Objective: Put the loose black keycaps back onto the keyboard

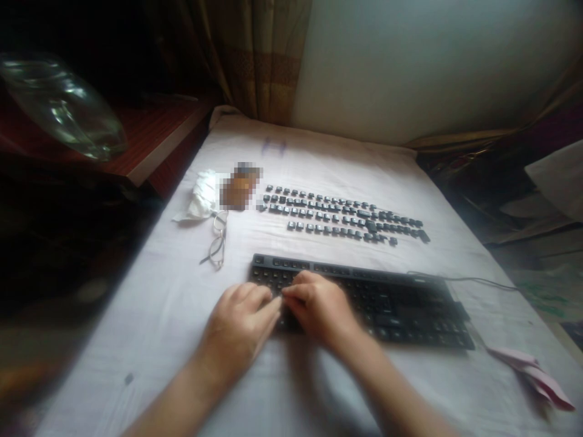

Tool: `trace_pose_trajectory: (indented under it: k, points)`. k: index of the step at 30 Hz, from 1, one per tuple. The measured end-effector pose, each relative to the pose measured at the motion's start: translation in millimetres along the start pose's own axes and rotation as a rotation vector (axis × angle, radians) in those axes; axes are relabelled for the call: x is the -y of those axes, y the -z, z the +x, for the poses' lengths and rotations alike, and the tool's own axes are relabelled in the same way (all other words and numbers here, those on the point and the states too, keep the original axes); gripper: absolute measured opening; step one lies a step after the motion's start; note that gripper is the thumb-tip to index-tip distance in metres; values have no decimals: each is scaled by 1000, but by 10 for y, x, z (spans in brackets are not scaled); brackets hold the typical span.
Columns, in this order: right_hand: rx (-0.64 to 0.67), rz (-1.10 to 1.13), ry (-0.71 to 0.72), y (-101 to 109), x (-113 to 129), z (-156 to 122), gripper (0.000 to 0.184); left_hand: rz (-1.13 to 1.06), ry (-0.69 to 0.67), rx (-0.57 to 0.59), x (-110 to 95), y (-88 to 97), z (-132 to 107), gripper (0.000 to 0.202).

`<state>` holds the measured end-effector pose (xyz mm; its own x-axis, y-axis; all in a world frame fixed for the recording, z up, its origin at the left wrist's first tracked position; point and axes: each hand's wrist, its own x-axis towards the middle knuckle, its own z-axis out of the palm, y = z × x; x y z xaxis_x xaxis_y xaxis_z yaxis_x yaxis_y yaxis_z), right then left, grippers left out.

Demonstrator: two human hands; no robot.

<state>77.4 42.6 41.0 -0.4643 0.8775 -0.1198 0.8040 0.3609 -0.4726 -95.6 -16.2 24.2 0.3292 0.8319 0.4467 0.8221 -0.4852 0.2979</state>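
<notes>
Both hands on keyboard, left-hand end; grip contents unclear

From my end: black keyboard [387,300] lies on the white bedsheet-like cloth [159,315], slightly skewed, near edge partly behind the hands. Left hand [241,318] is at its left end, fingers bunched, thumb stretched toward the keys. Right hand [321,306] is just beside it, over the keyboard, index finger and thumb brought together. Fingertips of the two hands nearly meet. Can't tell whether either hand is pinching anything; blur hides it.

Loose keys [325,216] sit beyond the keyboard in several roughly straight rows. Glasses [220,233] lie left of those rows, near a crumpled white cloth [203,195]. I get only pixels on the brown object [240,187] next to it. Cable [483,281] runs off right from the keyboard's far side; pink cloth [532,373] lies near its right end.
</notes>
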Motion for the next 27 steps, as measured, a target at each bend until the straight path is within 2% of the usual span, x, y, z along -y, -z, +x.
trace_pose_trajectory:
  k: [5,9,13,16,21,25,27]
  points:
    - [-47,65,17,-51,-49,-18,15,-4,-9,-29,14,-29,-11,26]
    - [-121,191,90,-83,-142,-50,18,-48,6,-51,33,-49,-46,23]
    - [-231,321,175,-25,-250,-105,19,-84,43,-93,90,-34,-75,20]
    - [-339,326,156,68,-387,-181,19,-72,71,-149,177,-22,-86,20]
    - [-565,137,-12,248,-895,-410,24,-37,161,-207,345,-75,-120,24]
    - [-805,-110,-267,398,-1473,-700,36,-51,199,-210,440,-157,-144,27]
    - [-853,-155,-400,451,-1734,-860,44,-79,221,-198,470,-189,-141,28]
